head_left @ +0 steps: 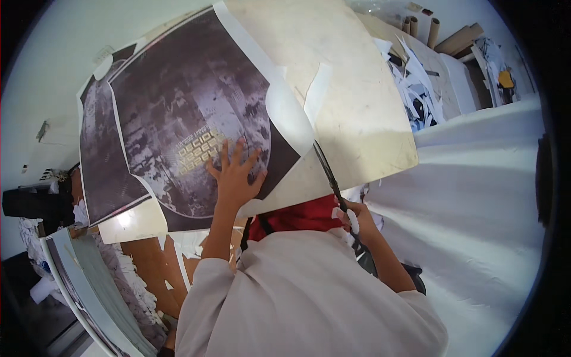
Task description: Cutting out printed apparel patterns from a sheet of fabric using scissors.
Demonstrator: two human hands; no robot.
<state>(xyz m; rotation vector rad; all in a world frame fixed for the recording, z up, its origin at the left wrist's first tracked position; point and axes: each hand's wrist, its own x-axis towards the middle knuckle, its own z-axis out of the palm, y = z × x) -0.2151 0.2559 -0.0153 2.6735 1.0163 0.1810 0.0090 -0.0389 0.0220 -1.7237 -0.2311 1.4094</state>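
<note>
A cream tabletop [357, 134] is being covered across much of its left part by a dark printed sheet [184, 83], edged in white along its right side. To the right of the table, a broad area is being filled by draped white material [464, 190]. Along the dark sheet's left side, a second printed sheet [101, 140] is being shown. At the far right, a heap of paper-like scraps [419, 92] is being seen. Long dark scissors [326, 169] with white-wrapped handles are being held by the right hand [361, 223], its fingers being clamped around them; the tips are being kept at the sheet's right edge, though whether the blades are parted cannot be told. The dark sheet is being touched by the left hand [235, 183], its fingers being spread apart across the lower middle, just beside yellow lettering [196, 152]. Behind the scraps, cardboard tubes [433, 33] are being stood upright.
</note>
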